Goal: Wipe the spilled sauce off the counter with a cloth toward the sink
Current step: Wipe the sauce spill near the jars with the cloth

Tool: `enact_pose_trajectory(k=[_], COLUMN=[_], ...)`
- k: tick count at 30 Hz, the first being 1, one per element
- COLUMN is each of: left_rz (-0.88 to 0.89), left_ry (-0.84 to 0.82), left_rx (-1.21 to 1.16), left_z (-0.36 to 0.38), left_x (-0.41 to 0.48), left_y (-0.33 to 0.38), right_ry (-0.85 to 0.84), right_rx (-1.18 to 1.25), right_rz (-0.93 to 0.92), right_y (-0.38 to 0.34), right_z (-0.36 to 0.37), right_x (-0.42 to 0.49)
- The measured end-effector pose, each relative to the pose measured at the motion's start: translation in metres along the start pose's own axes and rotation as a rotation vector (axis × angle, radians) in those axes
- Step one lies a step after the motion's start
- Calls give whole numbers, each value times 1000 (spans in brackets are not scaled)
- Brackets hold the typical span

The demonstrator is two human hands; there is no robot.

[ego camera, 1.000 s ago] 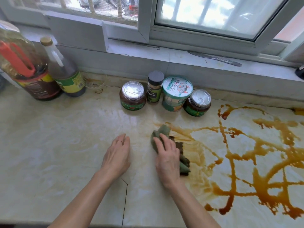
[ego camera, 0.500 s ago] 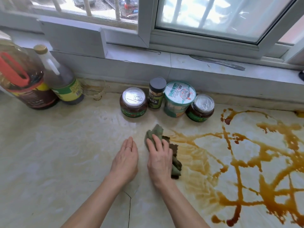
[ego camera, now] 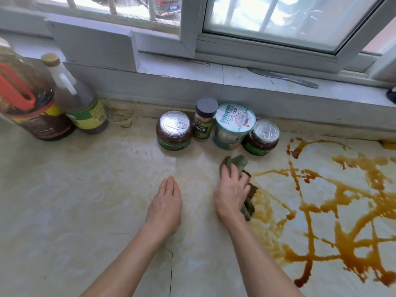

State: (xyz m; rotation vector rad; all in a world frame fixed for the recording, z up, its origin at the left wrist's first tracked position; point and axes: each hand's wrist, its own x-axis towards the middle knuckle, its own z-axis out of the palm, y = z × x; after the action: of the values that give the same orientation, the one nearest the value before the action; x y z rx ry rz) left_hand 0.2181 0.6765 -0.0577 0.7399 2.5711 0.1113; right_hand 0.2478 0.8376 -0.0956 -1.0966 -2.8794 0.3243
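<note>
Brown sauce lies in thick streaks across the right half of the pale marble counter, with a thin smeared film near its left edge. My right hand presses down on a crumpled green cloth, stained dark brown, at the left border of the spill. The cloth shows above the fingers and at the hand's right side. My left hand rests flat on the counter, fingers together, a hand's width left of the cloth. No sink is in view.
Behind the cloth stand two sauce jars with metal lids, a small dark-capped jar and a green-lidded tub. Two large bottles and a glass sit at back left. A knife lies on the windowsill.
My right hand slid the cloth left over the counter, then back toward the jars. My left hand stayed flat beside it.
</note>
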Motion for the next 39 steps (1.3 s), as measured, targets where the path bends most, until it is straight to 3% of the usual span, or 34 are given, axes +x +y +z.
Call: enact_pose_trajectory(k=[4,6,8,11,13,17,23,26,32,36,39], left_rz=[4,8,1,-5,-15,-8,9,4,-11,-10,-6], left_ry=[-14,-19,-22,-34,-32,-39,-54,-38,-38,-35,-29], left_rx=[28,19,17,24,36,54,76,73,42,41,15], left_z=[0,-1,-2,-3,-2,-1,-5,-3,-1,-1,0], left_x=[2,1,1,-1,0,0,0,0,-1,0,0], left_y=[1,1,1,3,5,3,-1,2,3,4,1], right_ry=[-108,-118,-110,-74,-35,83,-28,-46,7,105,57], right_rx=[-31,-73,-94,-41,47,133,-38,-85,-51,-46,-106], right_rz=[-342,-368,-242,96,166,-158,-354,-352,-107,-326,-479], right_y=[-28,-19,3,31,26,-21,-49,-27,48,30,37], right_z=[10,7,2,-16,-19,-2,10,8,-1,5,8], right_x=[-17,-9,7,25,23,-4,26,28,27,-11,-40])
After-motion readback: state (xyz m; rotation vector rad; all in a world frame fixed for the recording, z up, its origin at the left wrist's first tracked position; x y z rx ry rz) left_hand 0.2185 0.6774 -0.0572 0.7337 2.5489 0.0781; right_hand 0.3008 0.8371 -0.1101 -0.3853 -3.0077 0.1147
